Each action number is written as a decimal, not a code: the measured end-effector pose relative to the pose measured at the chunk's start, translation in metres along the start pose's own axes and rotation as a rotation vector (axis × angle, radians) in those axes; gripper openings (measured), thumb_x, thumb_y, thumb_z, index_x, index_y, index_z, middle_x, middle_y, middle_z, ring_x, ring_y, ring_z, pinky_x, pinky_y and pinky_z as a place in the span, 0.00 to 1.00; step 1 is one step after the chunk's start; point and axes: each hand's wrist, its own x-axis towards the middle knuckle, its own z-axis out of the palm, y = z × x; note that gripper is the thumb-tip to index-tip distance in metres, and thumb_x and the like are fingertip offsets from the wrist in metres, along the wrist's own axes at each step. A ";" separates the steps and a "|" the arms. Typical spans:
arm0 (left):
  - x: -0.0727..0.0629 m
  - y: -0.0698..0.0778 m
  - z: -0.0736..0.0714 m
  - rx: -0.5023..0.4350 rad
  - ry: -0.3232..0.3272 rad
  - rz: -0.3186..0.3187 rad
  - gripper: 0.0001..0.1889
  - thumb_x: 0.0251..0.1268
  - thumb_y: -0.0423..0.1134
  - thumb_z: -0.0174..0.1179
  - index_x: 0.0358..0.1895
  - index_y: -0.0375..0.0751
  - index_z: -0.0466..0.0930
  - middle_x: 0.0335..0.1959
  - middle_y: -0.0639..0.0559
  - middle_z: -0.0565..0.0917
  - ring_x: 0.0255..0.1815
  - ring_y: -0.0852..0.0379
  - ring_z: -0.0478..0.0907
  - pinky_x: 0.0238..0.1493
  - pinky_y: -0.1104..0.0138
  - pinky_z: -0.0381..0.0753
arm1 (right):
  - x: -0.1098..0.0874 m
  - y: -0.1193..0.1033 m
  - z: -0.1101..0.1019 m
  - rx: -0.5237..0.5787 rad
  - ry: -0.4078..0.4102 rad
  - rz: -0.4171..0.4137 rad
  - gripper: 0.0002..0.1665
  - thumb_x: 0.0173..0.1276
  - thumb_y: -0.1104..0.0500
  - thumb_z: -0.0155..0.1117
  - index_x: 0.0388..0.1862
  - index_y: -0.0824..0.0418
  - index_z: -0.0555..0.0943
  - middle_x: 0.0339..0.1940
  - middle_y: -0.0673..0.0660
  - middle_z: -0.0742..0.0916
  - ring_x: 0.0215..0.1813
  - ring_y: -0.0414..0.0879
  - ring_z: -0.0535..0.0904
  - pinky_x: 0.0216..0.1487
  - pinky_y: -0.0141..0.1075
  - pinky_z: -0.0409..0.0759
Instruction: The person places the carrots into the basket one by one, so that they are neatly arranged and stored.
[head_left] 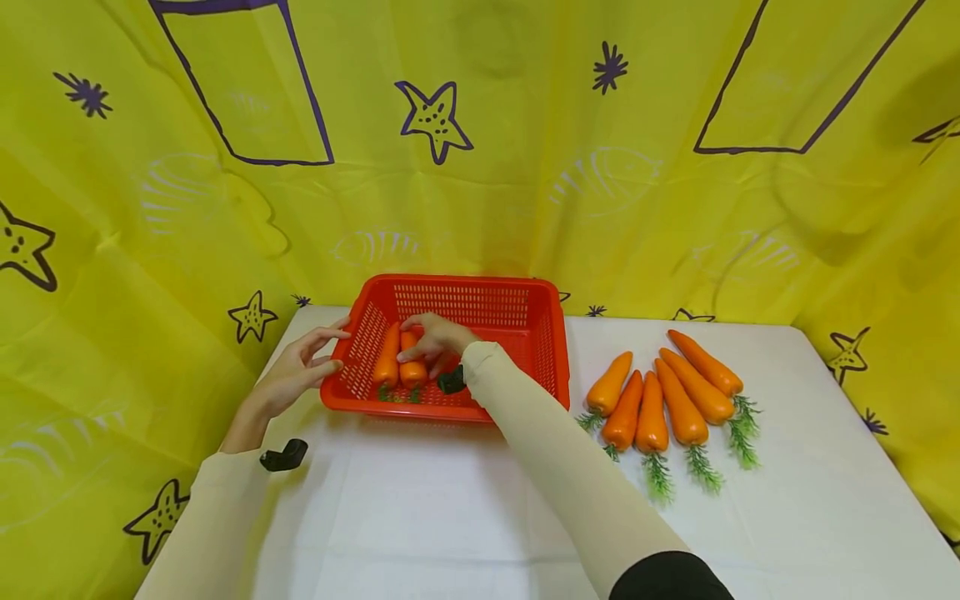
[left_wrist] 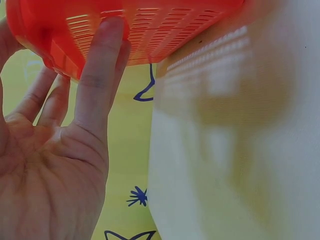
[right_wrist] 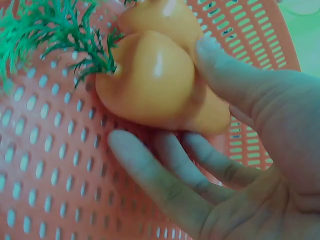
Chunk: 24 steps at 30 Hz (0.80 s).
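Observation:
A red plastic basket with slotted walls stands at the back of the table. Two orange carrots with green tops lie side by side at its left end, the left carrot and the right carrot. My right hand reaches inside, thumb against the right carrot and fingers loosely spread along its other side; in the right wrist view its fingers look slightly apart from it. My left hand is at the basket's left end, fairly straight fingers touching the outer wall.
Several more carrots lie fanned out on the white tablecloth right of the basket, green tops toward the front. A yellow patterned curtain hangs close behind the basket and along both sides.

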 end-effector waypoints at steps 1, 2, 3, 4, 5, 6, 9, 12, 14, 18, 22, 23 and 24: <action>0.000 0.000 0.001 0.001 0.000 0.000 0.20 0.77 0.30 0.57 0.67 0.32 0.68 0.84 0.46 0.52 0.57 0.61 0.82 0.48 0.63 0.86 | -0.002 0.001 -0.002 -0.002 -0.005 -0.001 0.42 0.69 0.58 0.73 0.79 0.55 0.66 0.68 0.66 0.75 0.41 0.57 0.86 0.41 0.52 0.88; 0.000 0.000 0.002 0.003 0.000 0.001 0.20 0.77 0.30 0.57 0.67 0.32 0.68 0.84 0.46 0.52 0.58 0.61 0.82 0.48 0.63 0.86 | -0.003 0.002 -0.003 -0.008 -0.011 -0.004 0.43 0.70 0.57 0.73 0.80 0.55 0.65 0.70 0.66 0.73 0.42 0.57 0.86 0.43 0.53 0.87; 0.000 -0.001 0.002 0.003 0.001 0.002 0.20 0.76 0.30 0.57 0.67 0.32 0.68 0.84 0.46 0.52 0.58 0.61 0.81 0.48 0.64 0.86 | -0.005 0.002 -0.005 -0.015 -0.017 -0.006 0.44 0.70 0.57 0.72 0.81 0.54 0.63 0.72 0.65 0.72 0.42 0.58 0.86 0.44 0.54 0.87; 0.000 -0.001 0.003 0.001 0.001 0.002 0.20 0.76 0.30 0.57 0.67 0.32 0.68 0.84 0.46 0.52 0.60 0.62 0.80 0.49 0.64 0.85 | -0.006 0.003 -0.007 -0.017 -0.022 -0.006 0.45 0.70 0.57 0.72 0.81 0.54 0.62 0.74 0.65 0.70 0.43 0.58 0.86 0.44 0.54 0.87; 0.000 -0.001 0.003 0.000 0.001 0.004 0.20 0.76 0.30 0.57 0.67 0.31 0.68 0.84 0.46 0.52 0.60 0.62 0.79 0.50 0.65 0.85 | -0.008 0.004 -0.009 -0.018 -0.027 -0.005 0.46 0.70 0.57 0.72 0.82 0.54 0.61 0.77 0.64 0.68 0.44 0.58 0.85 0.45 0.54 0.87; -0.001 -0.002 0.004 0.000 0.002 0.007 0.20 0.76 0.30 0.57 0.67 0.31 0.68 0.84 0.46 0.52 0.61 0.63 0.78 0.50 0.65 0.85 | -0.009 0.005 -0.011 -0.025 -0.031 -0.005 0.46 0.70 0.57 0.72 0.82 0.54 0.61 0.78 0.64 0.66 0.45 0.58 0.85 0.45 0.54 0.87; -0.001 -0.003 0.005 -0.002 0.007 0.014 0.20 0.76 0.29 0.57 0.66 0.31 0.68 0.84 0.46 0.53 0.62 0.64 0.78 0.48 0.66 0.85 | -0.015 0.006 -0.020 -0.067 -0.036 0.002 0.48 0.70 0.57 0.72 0.83 0.53 0.59 0.80 0.63 0.63 0.47 0.59 0.85 0.44 0.53 0.87; -0.001 -0.004 0.005 -0.005 0.006 0.020 0.20 0.76 0.28 0.56 0.66 0.31 0.68 0.84 0.46 0.52 0.66 0.64 0.75 0.46 0.66 0.85 | -0.022 0.005 -0.030 -0.119 -0.040 0.015 0.48 0.70 0.56 0.72 0.83 0.52 0.58 0.82 0.62 0.62 0.51 0.59 0.85 0.45 0.51 0.87; -0.001 -0.004 0.005 -0.010 0.003 0.020 0.20 0.76 0.28 0.56 0.66 0.31 0.68 0.84 0.46 0.52 0.67 0.62 0.73 0.47 0.66 0.85 | -0.028 0.005 -0.037 -0.152 -0.044 0.019 0.47 0.71 0.56 0.71 0.83 0.52 0.58 0.82 0.62 0.62 0.53 0.60 0.85 0.45 0.50 0.87; -0.001 -0.002 0.005 -0.010 -0.002 0.013 0.20 0.76 0.29 0.56 0.67 0.31 0.68 0.84 0.46 0.52 0.65 0.61 0.75 0.49 0.66 0.84 | -0.042 0.002 -0.051 -0.220 -0.057 -0.017 0.46 0.72 0.57 0.70 0.83 0.53 0.59 0.75 0.66 0.70 0.55 0.61 0.84 0.47 0.50 0.87; -0.001 0.000 0.004 -0.013 0.002 -0.006 0.20 0.77 0.29 0.55 0.67 0.32 0.67 0.85 0.46 0.51 0.59 0.62 0.81 0.47 0.65 0.86 | -0.057 0.000 -0.063 -0.324 -0.054 -0.105 0.45 0.72 0.57 0.71 0.82 0.54 0.60 0.56 0.66 0.83 0.50 0.61 0.86 0.45 0.47 0.87; -0.001 0.001 0.004 -0.014 0.002 -0.009 0.20 0.77 0.29 0.55 0.67 0.32 0.67 0.85 0.46 0.50 0.57 0.62 0.81 0.47 0.64 0.86 | -0.062 -0.001 -0.065 -0.352 -0.048 -0.133 0.45 0.72 0.57 0.71 0.82 0.55 0.61 0.54 0.65 0.84 0.48 0.61 0.86 0.43 0.46 0.88; -0.001 0.002 0.004 -0.013 0.002 -0.011 0.20 0.77 0.29 0.55 0.67 0.32 0.67 0.85 0.46 0.50 0.57 0.63 0.82 0.46 0.64 0.86 | -0.068 -0.002 -0.069 -0.379 -0.043 -0.162 0.45 0.71 0.56 0.71 0.82 0.55 0.61 0.52 0.64 0.84 0.46 0.61 0.86 0.42 0.45 0.88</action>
